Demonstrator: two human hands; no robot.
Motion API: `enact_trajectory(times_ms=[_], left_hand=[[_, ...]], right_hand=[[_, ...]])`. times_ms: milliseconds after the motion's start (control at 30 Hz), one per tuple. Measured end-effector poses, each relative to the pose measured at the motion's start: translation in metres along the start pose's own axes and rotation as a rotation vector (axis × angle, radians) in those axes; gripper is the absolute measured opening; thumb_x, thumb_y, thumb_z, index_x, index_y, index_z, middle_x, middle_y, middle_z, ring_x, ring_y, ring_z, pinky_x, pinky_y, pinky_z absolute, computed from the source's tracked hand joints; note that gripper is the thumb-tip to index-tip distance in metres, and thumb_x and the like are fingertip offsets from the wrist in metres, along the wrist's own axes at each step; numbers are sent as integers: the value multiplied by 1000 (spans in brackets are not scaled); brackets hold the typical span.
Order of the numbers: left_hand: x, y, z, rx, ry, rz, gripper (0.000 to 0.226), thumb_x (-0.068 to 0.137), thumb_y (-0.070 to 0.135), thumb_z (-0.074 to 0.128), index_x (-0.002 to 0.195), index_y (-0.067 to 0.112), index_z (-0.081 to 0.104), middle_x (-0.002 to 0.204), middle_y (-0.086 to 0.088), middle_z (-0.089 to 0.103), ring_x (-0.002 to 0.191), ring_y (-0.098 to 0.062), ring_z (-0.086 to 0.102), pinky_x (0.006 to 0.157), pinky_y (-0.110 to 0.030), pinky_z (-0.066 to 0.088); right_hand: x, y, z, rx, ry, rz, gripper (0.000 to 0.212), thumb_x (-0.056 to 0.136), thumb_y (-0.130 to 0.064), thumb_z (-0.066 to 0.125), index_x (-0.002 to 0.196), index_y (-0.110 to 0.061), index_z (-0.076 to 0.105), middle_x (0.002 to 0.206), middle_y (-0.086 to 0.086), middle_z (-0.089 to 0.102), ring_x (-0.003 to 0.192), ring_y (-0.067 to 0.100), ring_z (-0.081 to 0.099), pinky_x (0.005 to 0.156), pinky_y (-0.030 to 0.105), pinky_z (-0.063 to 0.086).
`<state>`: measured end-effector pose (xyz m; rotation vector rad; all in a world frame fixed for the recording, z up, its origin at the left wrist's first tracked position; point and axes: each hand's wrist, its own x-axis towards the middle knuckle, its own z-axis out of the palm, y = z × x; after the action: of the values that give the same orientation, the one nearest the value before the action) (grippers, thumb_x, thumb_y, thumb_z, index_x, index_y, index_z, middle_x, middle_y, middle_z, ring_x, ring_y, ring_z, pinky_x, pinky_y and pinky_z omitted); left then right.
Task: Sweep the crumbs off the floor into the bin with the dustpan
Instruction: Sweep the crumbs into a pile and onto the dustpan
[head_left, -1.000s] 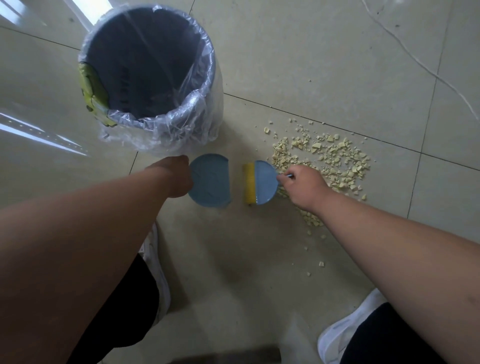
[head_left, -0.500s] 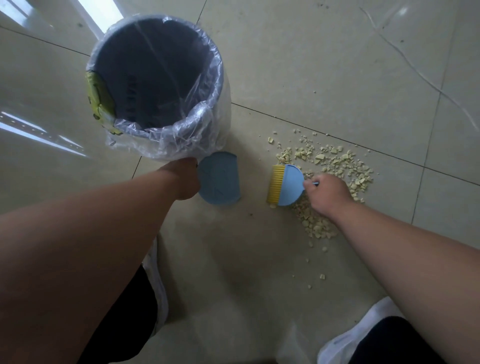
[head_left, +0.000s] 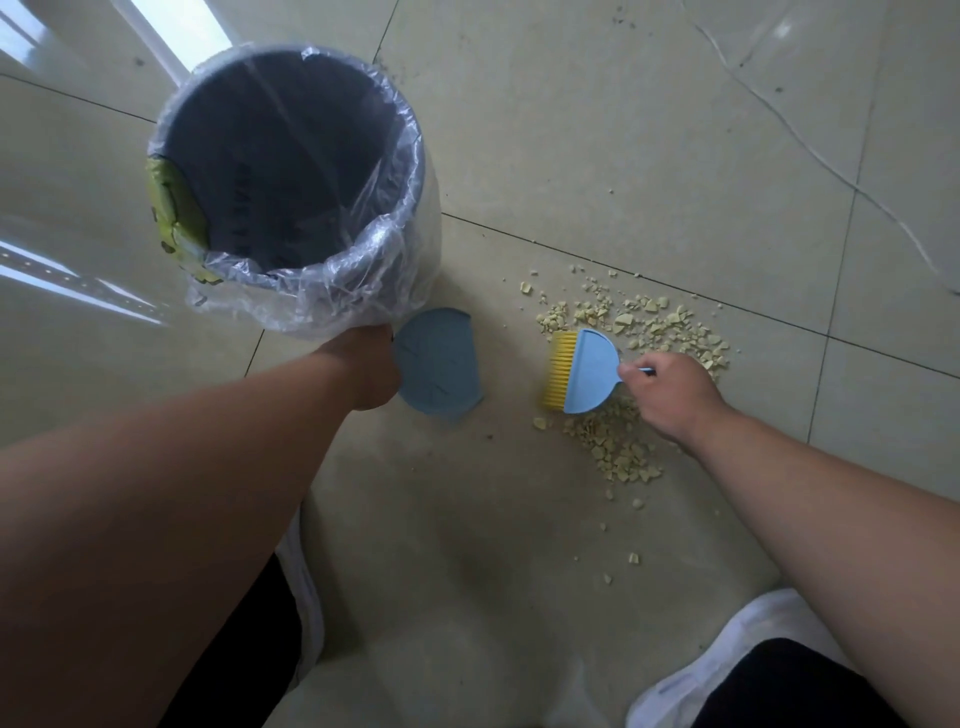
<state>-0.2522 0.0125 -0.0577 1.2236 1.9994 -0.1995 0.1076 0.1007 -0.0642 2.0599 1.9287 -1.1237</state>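
our right hand (head_left: 670, 397), gripping the brush (head_left: 582, 371), has pulled back from the dustpan (head_left: 439, 361) our left hand (head_left: 371, 371) holds; the crumbs (head_left: 660, 332) remain unswept, so another stroke looks due.

Under me: glossy beige floor tiles (head_left: 597, 130) with dark grout lines (head_left: 675, 291). Bright window glare (head_left: 176, 36) streaks across the tiles at upper left. A thin pale cord (head_left: 810, 150) trails over the floor at upper right.

Dustpan (head_left: 439, 361) in left hand (head_left: 371, 366), brush (head_left: 582, 371) (yellow bristles) in right hand (head_left: 667, 395), among crumbs (head_left: 649, 322).
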Motion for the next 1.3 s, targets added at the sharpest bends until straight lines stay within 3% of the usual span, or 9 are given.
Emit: enact_trajectory(times_ms=[200, 300, 467, 567, 633, 767, 1000, 1200, 1300], left_hand=[[8, -9, 8, -8, 19, 2, 21, 89, 10, 58, 108, 13, 51, 114, -11, 57, 105, -31, 58, 90, -42, 53], [14, -9, 13, -9, 19, 11, 16, 91, 9, 58, 104, 12, 50, 114, -11, 56, 102, -28, 54, 86, -37, 46], [27, -2, 21, 99, 66, 44, 7, 97, 10, 55, 100, 9, 61, 105, -12, 61, 108, -35, 64, 82, -38, 48], [33, 4, 18, 208, 50, -16, 10, 101, 14, 50, 98, 15, 59, 97, -8, 57, 108, -35, 65, 90, -41, 51], [40, 2, 18, 222, 87, 11, 12, 99, 14, 51, 87, 18, 52, 91, -5, 56, 101, -32, 62, 92, -42, 52], [48, -7, 20, 225, 147, 61, 5, 93, 13, 55, 98, 13, 54, 103, -11, 59, 104, -33, 62, 94, -45, 54], [49, -10, 24, 116, 196, 106, 12, 88, 14, 56, 91, 18, 45, 94, -7, 55, 91, -29, 58, 83, -43, 52], [58, 1, 29, -21, 203, 181, 24, 88, 12, 51, 86, 31, 37, 90, 0, 54, 89, -27, 58, 83, -45, 54], [90, -10, 47, -140, 217, 182, 19, 79, 19, 47, 88, 36, 47, 87, 4, 58, 84, -25, 62, 74, -49, 59]], right_hand=[[20, -55, 24, 123, -24, -31, 28, 102, -38, 57, 107, -16, 73, 81, -1, 66, 74, 16, 63, 57, 21, 37], [37, -75, 37, 161, -21, -31, 33, 101, -41, 57, 110, -15, 75, 96, 7, 72, 90, 27, 67, 71, 26, 42], [56, -80, 42, 179, 13, 32, 36, 101, -40, 57, 117, -13, 74, 104, 9, 71, 96, 28, 66, 80, 26, 43], [62, -68, 33, 199, 64, 77, 38, 101, -39, 58, 123, -11, 72, 120, 12, 72, 107, 30, 67, 89, 29, 47], [65, -56, 24, 189, 83, 100, 38, 101, -38, 58, 125, -12, 72, 122, 14, 71, 106, 31, 66, 88, 30, 48], [62, -25, 4, 110, 138, 146, 39, 101, -39, 58, 123, -11, 72, 120, 16, 71, 104, 33, 66, 86, 33, 49], [31, 27, 0, 241, 184, 265, 42, 101, -41, 59, 121, -7, 71, 110, 16, 71, 97, 31, 65, 81, 31, 43], [42, 7, 8, 399, 204, 238, 39, 100, -42, 59, 118, -10, 72, 100, 11, 71, 89, 28, 64, 76, 30, 44], [62, -17, 9, 439, 188, 189, 37, 101, -40, 60, 119, -11, 73, 104, 10, 72, 93, 27, 66, 78, 28, 44]])
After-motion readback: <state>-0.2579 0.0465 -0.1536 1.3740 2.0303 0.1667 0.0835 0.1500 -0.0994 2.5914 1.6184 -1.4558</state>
